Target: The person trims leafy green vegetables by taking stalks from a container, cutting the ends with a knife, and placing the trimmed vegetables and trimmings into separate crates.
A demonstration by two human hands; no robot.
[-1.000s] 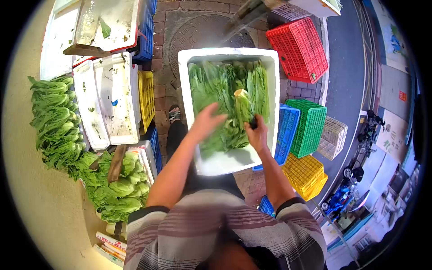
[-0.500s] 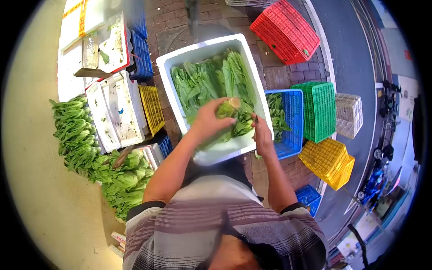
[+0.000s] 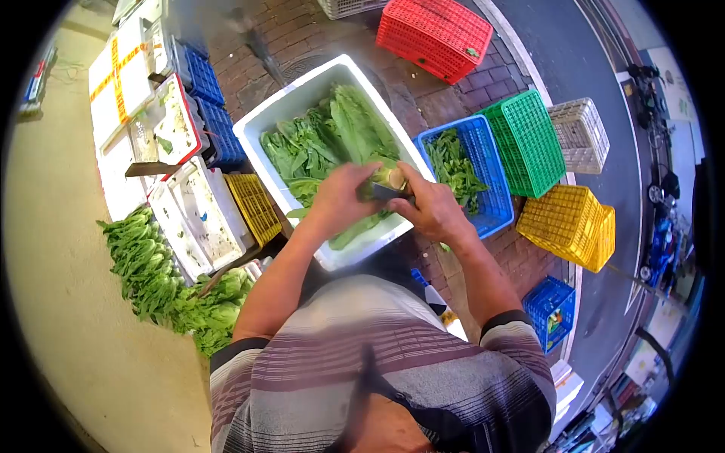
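My left hand [image 3: 343,200] is wrapped round a leafy green vegetable [image 3: 394,178], its pale cut stem end facing up. Against that stem lies a dark knife blade [image 3: 389,192]; my right hand [image 3: 434,208] is closed on the knife at the stem's right side, its handle hidden by the fingers. Both hands are over the near right part of a white foam box [image 3: 276,113]. Inside the box lie more leafy greens [image 3: 302,151], in bunches with their leaves side by side.
Right of the box stand a blue crate [image 3: 495,177] with greens, a green crate [image 3: 525,143], yellow crates [image 3: 563,223] and a small blue crate [image 3: 550,306]. A red crate [image 3: 434,38] stands beyond. At left are foam trays [image 3: 200,215] and piled lettuce [image 3: 143,257].
My left hand has lifted the vegetable from the box, and my right hand has brought the knife to its stem. The view has turned, showing more of the blue crate.
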